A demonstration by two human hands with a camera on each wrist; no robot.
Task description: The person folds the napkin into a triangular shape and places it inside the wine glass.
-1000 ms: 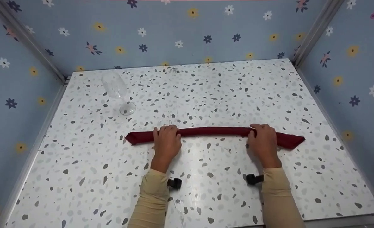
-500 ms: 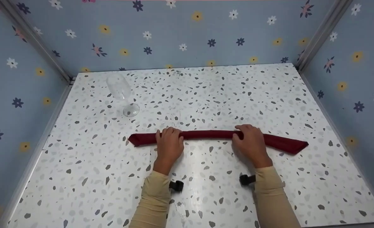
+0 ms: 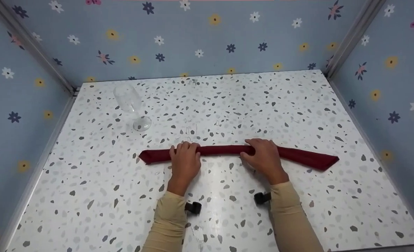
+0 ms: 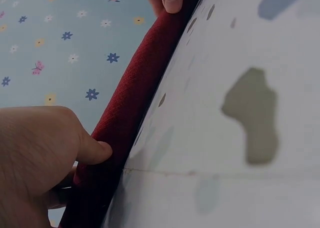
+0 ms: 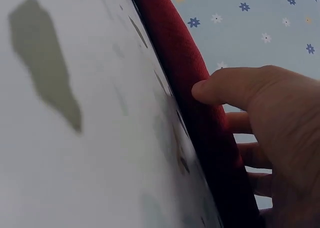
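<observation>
A long dark red cloth roll (image 3: 221, 150), folded into a narrow strip with slanted ends, lies across the speckled table. My left hand (image 3: 185, 162) grips it left of its middle, thumb (image 4: 97, 150) on the near side and fingers over the far side. Further right, my right hand (image 3: 264, 157) holds the roll the same way, its thumb (image 5: 207, 92) pressed against the cloth. Between the hands the strip runs nearly straight. Its right end, wider and flat, slants toward me.
A clear stemmed glass (image 3: 128, 99) stands at the back left of the table (image 3: 235, 217). Blue flowered walls (image 3: 207, 38) enclose the left, back and right sides. Black wrist camera mounts (image 3: 193, 208) stick out inward from both sleeves.
My right hand has slid left along the cloth roll, closer to my left hand, which stays in about the same place. The roll's right part now angles slightly more toward me.
</observation>
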